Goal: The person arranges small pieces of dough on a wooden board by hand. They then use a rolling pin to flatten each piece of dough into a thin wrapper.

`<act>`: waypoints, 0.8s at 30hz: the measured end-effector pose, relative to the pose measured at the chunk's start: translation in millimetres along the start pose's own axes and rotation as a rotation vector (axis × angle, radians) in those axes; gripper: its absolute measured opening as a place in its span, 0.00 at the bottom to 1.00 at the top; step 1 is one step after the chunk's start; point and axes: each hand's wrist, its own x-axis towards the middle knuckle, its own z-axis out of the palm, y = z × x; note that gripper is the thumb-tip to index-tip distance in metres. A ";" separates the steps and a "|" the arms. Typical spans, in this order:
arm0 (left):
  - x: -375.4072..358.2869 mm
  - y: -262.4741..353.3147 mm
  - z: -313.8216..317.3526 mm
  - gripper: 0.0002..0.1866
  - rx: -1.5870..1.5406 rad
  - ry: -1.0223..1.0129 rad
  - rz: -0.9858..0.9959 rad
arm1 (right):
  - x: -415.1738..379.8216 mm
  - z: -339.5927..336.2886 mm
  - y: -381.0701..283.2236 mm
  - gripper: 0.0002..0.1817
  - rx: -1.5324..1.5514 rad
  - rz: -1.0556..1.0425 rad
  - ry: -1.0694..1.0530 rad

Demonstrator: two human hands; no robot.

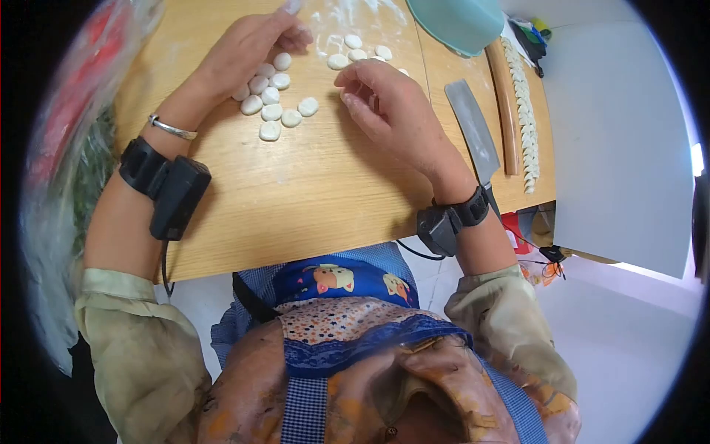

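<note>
Left hand (248, 48) rests, fingers loosely curled and holding nothing, touching the dough pieces (270, 100) on the counter (310, 185); right hand (384, 100) (fingers open) hovers just right of that cluster.

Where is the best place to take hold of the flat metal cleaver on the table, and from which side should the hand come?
Probably by the handle. The cleaver lies flat on the wooden table with its handle end toward the person, partly hidden under the right hand's wrist. Coming from the near edge keeps fingers off the blade and clear of the cut dough rope beside it.
</note>
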 end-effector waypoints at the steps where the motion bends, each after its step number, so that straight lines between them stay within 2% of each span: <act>1: -0.5 0.7 -0.6 0.36 0.003 0.004 0.002 | 2.3 3.6 -1.5 0.09 0.000 -0.005 0.001; 3: -1.7 0.5 1.3 0.35 -0.008 0.001 0.006 | 6.1 16.0 -6.4 0.08 0.031 -0.202 0.022; 5: -1.3 0.4 1.3 0.35 -0.002 0.005 0.009 | 7.1 21.1 -10.1 0.10 -0.002 -0.174 -0.017; 7: -2.8 0.1 0.3 0.35 0.003 0.015 0.006 | 7.2 22.5 -9.6 0.11 -0.137 -0.252 -0.051; 9: -1.9 -2.0 -2.9 0.34 0.023 -0.023 0.054 | 0.2 17.3 -11.3 0.09 -0.142 -0.200 -0.092; 14: 2.2 -4.7 0.0 0.34 -0.023 -0.005 -0.001 | -26.2 0.1 -18.7 0.07 -0.096 -0.092 -0.147; 16: 1.9 -6.0 0.8 0.34 -0.013 0.010 -0.029 | -32.2 -0.1 -15.0 0.10 -0.098 -0.114 -0.167; 23: 0.8 -6.0 -1.9 0.36 0.024 -0.006 0.030 | -23.3 -2.8 -23.0 0.08 -0.109 -0.103 -0.166; 24: 0.4 -5.1 -2.0 0.36 0.045 -0.017 0.057 | -15.4 5.5 -18.3 0.07 -0.157 -0.183 -0.059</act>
